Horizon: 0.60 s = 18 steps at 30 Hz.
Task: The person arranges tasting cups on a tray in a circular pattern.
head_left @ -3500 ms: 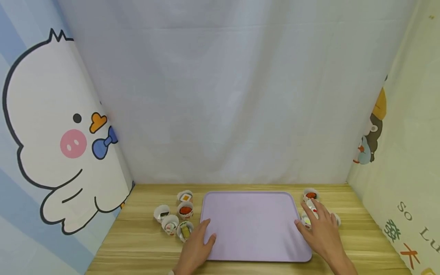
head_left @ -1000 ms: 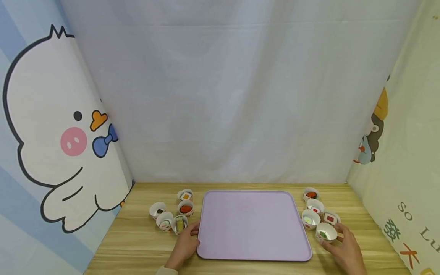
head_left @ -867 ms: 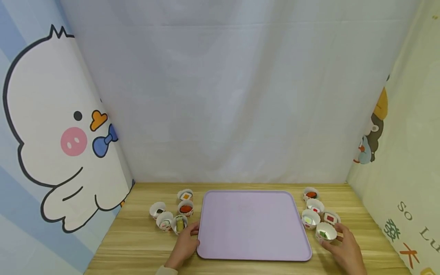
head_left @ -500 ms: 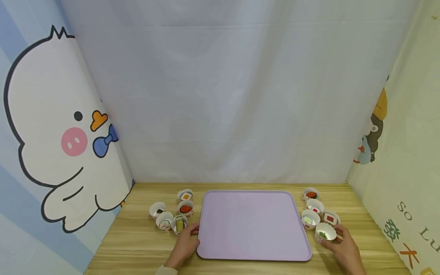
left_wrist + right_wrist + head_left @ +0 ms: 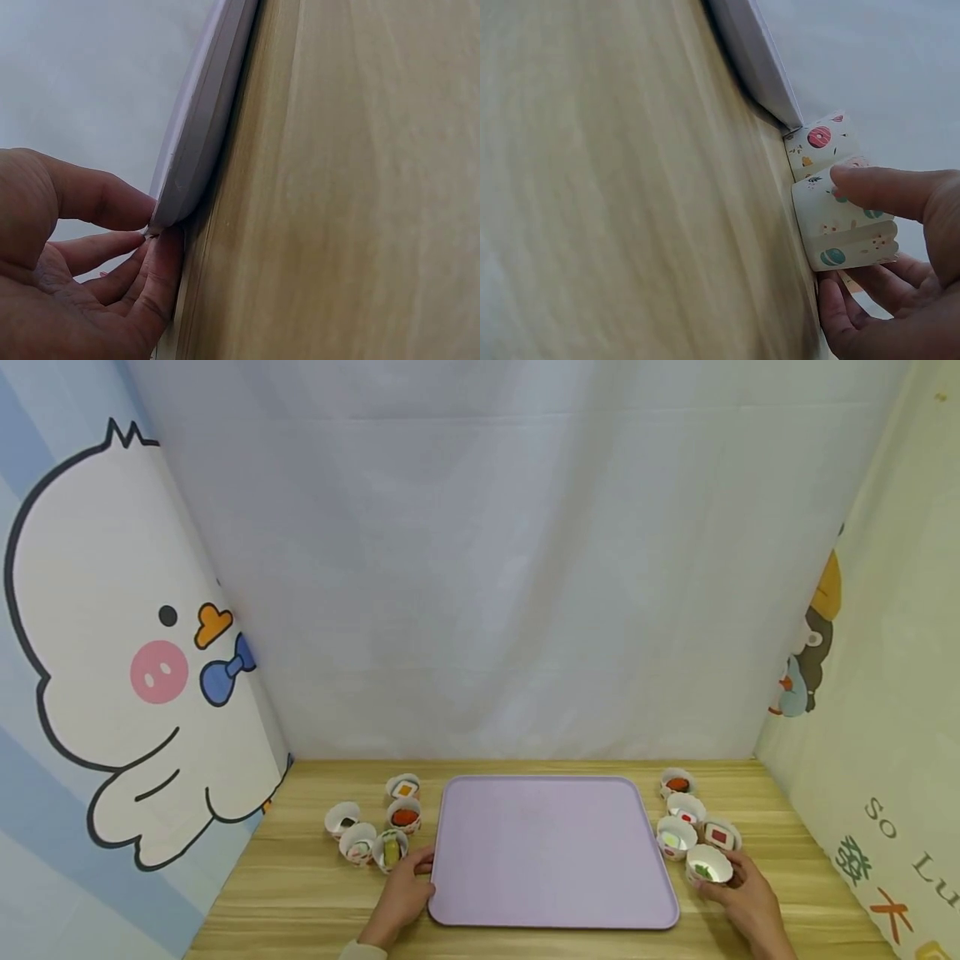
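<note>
Curling fingers (image 5: 838,311) round the green-bit cup (image 5: 709,865) just right of the tray (image 5: 555,852), your right hand (image 5: 752,895) isn't spreading open anymore; your left hand (image 5: 405,892) is pinching the tray's left rim, so you're keeping both busy.

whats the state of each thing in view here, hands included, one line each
purple rectangular tray: flat on table, nothing on it
white patterned paper cup with green contents: upright, held
four other right-side white paper cups: upright, filled in part
five left-side white paper cups: same
left grip: holding tray's left edge
right grip: around green-content cup
pale cloth backdrop: hanging, softly creased
</note>
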{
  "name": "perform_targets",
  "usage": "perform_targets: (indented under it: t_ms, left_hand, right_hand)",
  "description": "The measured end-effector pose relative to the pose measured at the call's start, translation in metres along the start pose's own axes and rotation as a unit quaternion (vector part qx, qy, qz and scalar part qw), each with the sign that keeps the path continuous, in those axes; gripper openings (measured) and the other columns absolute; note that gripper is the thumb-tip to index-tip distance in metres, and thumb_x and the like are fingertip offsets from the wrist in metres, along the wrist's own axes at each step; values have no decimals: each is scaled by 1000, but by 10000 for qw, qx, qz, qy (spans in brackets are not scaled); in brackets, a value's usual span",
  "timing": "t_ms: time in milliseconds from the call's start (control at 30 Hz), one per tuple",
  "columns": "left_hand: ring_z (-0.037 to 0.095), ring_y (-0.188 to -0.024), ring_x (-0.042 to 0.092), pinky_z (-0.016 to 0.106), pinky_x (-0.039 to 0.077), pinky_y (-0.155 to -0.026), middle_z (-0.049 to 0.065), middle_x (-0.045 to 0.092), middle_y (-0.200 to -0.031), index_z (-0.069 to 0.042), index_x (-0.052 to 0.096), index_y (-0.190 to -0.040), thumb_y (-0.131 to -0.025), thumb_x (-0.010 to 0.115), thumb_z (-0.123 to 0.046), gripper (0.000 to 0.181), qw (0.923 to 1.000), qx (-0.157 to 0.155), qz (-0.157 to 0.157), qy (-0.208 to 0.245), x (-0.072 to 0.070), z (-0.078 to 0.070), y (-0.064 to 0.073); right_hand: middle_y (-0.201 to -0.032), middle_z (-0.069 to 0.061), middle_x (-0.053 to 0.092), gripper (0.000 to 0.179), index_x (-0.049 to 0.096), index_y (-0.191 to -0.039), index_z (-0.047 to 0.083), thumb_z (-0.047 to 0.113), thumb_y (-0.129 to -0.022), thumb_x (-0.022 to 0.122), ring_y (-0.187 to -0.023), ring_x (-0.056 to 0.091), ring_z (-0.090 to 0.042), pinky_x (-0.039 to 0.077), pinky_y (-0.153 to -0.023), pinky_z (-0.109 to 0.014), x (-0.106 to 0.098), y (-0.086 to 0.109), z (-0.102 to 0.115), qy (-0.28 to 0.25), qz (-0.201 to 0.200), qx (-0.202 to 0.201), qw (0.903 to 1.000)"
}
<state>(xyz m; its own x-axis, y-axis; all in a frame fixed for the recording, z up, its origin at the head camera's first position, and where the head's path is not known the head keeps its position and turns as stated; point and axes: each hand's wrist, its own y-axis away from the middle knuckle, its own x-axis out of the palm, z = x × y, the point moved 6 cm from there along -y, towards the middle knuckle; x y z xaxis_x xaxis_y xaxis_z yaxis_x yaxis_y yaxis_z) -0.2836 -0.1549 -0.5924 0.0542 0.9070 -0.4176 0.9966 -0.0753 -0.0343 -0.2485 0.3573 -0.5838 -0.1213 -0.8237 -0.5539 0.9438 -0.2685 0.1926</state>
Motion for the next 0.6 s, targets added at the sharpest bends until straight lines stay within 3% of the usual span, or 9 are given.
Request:
perform_targets:
  t_ms: [100, 200, 300, 433, 600]
  left_hand:
    - [35, -105, 63, 20, 49, -74, 25, 63, -117, 17, 52, -129, -63, 56, 16, 66, 10000, 0, -1, 40, -1, 0, 0]
    - [34, -105, 63, 19, 49, -74, 25, 63, -117, 17, 52, -129, -62, 55, 15, 67, 10000, -21, 8, 71, 0, 1, 0]
    - [34, -105, 63, 20, 49, -74, 26, 63, -117, 17, 52, -129, -63, 55, 15, 67, 9999, -6, 0, 105, 1, 1, 0]
    - [34, -105, 63, 19, 49, -74, 25, 64, -117, 17, 52, -129, -62, 55, 15, 67, 9999, 28, -16, 102, 0, 2, 0]
    - [34, -106, 63, 20, 49, -74, 25, 64, -117, 17, 52, -129, -63, 55, 16, 66, 10000, -8, -1, 74, 0, 3, 0]
  right_hand:
    - [-150, -32, 35, 91, 29, -147, -5, 28, -79, 80, -134, 41, -44, 38, -97, -35, 0, 0, 2, 23, -24, 15, 10000]
    - [-149, -31, 39, 88, 32, -145, -4, 30, -80, 80, -126, 49, -34, 39, -90, -26, -1, 1, 1, 103, -69, 30, 9999]
    - [-148, -31, 41, 87, 34, -144, -3, 32, -79, 80, -112, 55, -15, 39, -80, -14, -3, 2, 3, 153, -89, 19, 9998]
    - [-146, -32, 42, 87, 34, -144, -3, 32, -80, 80, -96, 49, 5, 40, -75, -9, -5, 6, 6, 47, -69, 2, 10000]
    - [-147, -32, 40, 89, 29, -147, -5, 31, -82, 79, -97, 47, 4, 42, -76, -11, -9, 13, 18, -82, -19, -28, 10000]
